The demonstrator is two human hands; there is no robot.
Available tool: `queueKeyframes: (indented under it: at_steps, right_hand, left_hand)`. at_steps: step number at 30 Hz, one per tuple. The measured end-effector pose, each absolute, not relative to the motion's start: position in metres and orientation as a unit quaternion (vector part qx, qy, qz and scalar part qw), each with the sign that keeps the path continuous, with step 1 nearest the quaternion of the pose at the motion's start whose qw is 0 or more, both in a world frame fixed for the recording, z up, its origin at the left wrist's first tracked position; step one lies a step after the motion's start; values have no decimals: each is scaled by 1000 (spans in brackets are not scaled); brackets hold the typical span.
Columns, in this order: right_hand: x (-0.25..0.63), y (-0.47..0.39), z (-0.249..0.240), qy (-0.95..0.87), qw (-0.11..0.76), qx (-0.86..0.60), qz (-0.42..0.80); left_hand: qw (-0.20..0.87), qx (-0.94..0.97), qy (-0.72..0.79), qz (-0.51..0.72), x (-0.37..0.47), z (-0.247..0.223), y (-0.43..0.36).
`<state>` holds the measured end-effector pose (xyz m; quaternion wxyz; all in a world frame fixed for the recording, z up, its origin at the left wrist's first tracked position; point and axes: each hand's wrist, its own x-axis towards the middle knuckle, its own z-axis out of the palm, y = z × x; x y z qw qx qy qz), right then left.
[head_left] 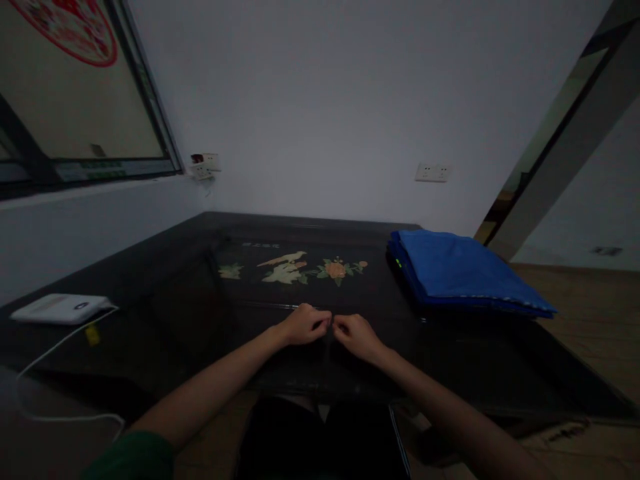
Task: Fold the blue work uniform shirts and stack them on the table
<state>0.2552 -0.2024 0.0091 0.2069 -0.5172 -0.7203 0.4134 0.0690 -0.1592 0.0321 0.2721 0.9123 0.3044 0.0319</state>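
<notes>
My left hand (305, 324) rests on the dark glossy table (165, 320) near its front edge, fingers curled into a loose fist with a small gap by the thumb. Just to its right is my right hand (359, 335), curled the same way. The knuckles of the two hands face each other, nearly touching. Nothing shows in either hand. Beyond them, the tabletop carries a picture of birds (285, 268) and an orange flower (335, 269). To the right lies a folded stack of blue cloth (465, 267), apart from my right hand.
A white power bank-like device (63, 309) lies at the table's left, its white cable (63, 340) hanging over the front edge. A yellow tag (93, 335) is beside it. The wall behind has sockets (433, 173); a window (85, 100) is at left.
</notes>
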Motion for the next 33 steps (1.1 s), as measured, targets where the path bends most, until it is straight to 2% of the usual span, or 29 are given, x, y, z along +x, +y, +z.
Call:
queueKeyframes:
  at_steps: [4,13,33]
  right_hand:
    - [255,-207,7,-758,172,-491,394]
    - [260,-206,9,-789,129,-471,372]
    - [261,-206,11,-797,122,-466,363]
  left_hand:
    - [275,929,248,23,72,33,-161]
    - [266,935,231,36,75,32,-164]
    - [252,940,228,38,75,33,-165]
